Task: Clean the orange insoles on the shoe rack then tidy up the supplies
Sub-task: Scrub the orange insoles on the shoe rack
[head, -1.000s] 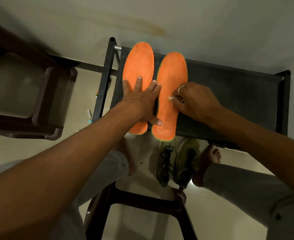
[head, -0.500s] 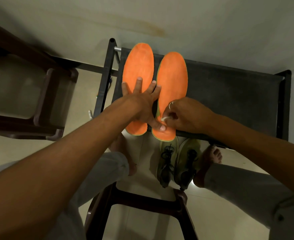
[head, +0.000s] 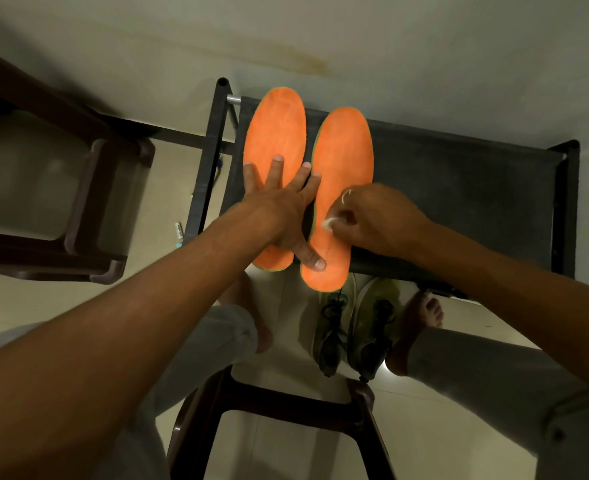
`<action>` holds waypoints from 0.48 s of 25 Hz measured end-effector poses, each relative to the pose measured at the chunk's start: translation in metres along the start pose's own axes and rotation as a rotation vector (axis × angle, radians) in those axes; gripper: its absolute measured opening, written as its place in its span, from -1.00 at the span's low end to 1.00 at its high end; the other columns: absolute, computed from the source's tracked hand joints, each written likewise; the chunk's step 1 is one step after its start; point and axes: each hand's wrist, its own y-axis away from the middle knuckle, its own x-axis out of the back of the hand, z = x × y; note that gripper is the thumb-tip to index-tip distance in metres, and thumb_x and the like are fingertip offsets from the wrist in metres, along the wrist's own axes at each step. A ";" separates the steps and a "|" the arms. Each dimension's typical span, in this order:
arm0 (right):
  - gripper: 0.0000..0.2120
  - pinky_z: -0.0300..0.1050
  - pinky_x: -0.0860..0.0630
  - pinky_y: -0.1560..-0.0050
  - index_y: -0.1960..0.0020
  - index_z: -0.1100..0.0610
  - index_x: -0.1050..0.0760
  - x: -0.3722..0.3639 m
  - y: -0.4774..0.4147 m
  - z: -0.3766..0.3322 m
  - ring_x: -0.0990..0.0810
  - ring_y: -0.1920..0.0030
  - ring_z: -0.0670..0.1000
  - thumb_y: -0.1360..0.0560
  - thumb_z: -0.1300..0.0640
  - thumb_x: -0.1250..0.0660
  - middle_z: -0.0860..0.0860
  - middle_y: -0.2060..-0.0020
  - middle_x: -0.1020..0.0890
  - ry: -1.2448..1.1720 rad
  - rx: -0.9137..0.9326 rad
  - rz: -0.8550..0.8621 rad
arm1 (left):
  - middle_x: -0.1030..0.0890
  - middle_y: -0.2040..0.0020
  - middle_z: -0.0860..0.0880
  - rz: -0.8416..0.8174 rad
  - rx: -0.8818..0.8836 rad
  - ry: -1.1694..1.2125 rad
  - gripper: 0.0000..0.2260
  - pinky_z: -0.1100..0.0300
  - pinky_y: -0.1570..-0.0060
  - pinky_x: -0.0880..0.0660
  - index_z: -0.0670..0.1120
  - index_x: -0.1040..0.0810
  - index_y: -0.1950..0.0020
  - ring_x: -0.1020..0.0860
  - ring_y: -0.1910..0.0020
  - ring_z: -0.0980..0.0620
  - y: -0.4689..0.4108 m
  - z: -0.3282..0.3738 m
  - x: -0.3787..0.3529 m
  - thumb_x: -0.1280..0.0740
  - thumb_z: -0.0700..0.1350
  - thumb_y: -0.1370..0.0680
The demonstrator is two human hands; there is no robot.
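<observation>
Two orange insoles lie side by side on the black shoe rack (head: 459, 174), heels over its front edge. My left hand (head: 282, 209) is spread flat across both: fingers on the left insole (head: 274, 129), thumb pressing the heel of the right insole (head: 345, 150). My right hand (head: 379, 220) is pinched on a small white wad (head: 328, 223), maybe cotton or tissue, and holds it against the middle of the right insole. A ring shows on one finger of that hand.
A pair of greenish laced shoes (head: 355, 323) stands on the floor under the rack's front edge, between my bare feet. A dark brown stool (head: 286, 410) is under me, another dark chair (head: 88, 209) at left. A small white tube (head: 179, 233) lies beside the rack's left frame.
My right hand with the white wad went down to the right insole's heel, then back up to its middle. My left hand has stayed pressed on the insoles.
</observation>
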 end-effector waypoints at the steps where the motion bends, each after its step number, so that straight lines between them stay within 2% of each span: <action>1: -0.76 -0.02 -0.56 0.17 0.01 0.02 -0.66 0.001 -0.003 0.004 -0.60 0.15 -0.04 -0.55 -0.09 -0.28 -0.07 0.12 -0.65 0.091 -0.039 0.102 | 0.37 -0.59 0.03 -0.004 0.002 0.005 0.36 -0.53 -0.33 0.28 0.05 0.41 -0.58 0.40 -0.52 -0.28 0.001 0.000 0.000 -0.39 0.56 -0.13; 2: -0.74 0.00 -0.57 0.16 0.01 0.04 -0.65 0.000 -0.004 0.005 -0.60 0.14 -0.01 -0.56 -0.08 -0.27 -0.05 0.12 -0.64 0.128 -0.058 0.156 | 0.37 -0.59 0.03 -0.008 0.004 0.008 0.37 -0.53 -0.33 0.28 0.05 0.41 -0.58 0.40 -0.52 -0.28 0.001 -0.001 0.001 -0.40 0.56 -0.13; 3: -0.75 -0.01 -0.56 0.17 0.02 0.04 -0.65 -0.002 -0.002 0.002 -0.59 0.16 -0.01 -0.55 -0.07 -0.27 -0.05 0.13 -0.64 0.125 -0.037 0.137 | 0.38 -0.59 0.03 -0.010 0.007 0.006 0.37 -0.53 -0.33 0.28 0.05 0.41 -0.58 0.40 -0.52 -0.28 0.001 0.000 0.001 -0.39 0.56 -0.12; 6: -0.83 -0.10 -0.55 0.21 0.05 -0.01 -0.68 -0.004 0.008 -0.016 -0.59 0.23 -0.11 -0.51 -0.04 -0.34 -0.10 0.20 -0.66 -0.062 0.088 -0.140 | 0.37 -0.59 0.03 -0.009 0.007 -0.018 0.36 -0.52 -0.34 0.27 0.05 0.40 -0.58 0.40 -0.52 -0.28 0.001 0.001 0.001 -0.38 0.57 -0.13; 7: -0.84 -0.12 -0.54 0.21 0.04 -0.02 -0.68 -0.001 0.008 -0.015 -0.60 0.22 -0.12 -0.51 -0.04 -0.35 -0.11 0.19 -0.67 -0.086 0.077 -0.162 | 0.37 -0.59 0.02 -0.005 0.006 -0.018 0.36 -0.52 -0.34 0.27 0.05 0.40 -0.58 0.40 -0.52 -0.28 0.001 0.001 0.001 -0.38 0.57 -0.13; 11: -0.75 -0.08 -0.51 0.20 0.01 0.05 -0.65 0.002 -0.002 0.004 -0.58 0.17 -0.02 -0.56 -0.07 -0.27 -0.04 0.13 -0.64 0.141 -0.058 0.142 | 0.37 -0.59 0.03 -0.003 0.002 0.009 0.36 -0.52 -0.34 0.28 0.06 0.40 -0.58 0.40 -0.52 -0.27 0.002 0.000 0.000 -0.40 0.56 -0.12; 12: -0.76 -0.11 -0.48 0.22 0.02 0.05 -0.66 -0.001 -0.001 0.002 -0.57 0.19 -0.04 -0.55 -0.06 -0.27 -0.04 0.15 -0.64 0.151 -0.033 0.123 | 0.37 -0.59 0.03 -0.003 0.003 0.007 0.36 -0.52 -0.34 0.28 0.06 0.40 -0.58 0.40 -0.52 -0.27 0.002 0.000 0.000 -0.39 0.56 -0.12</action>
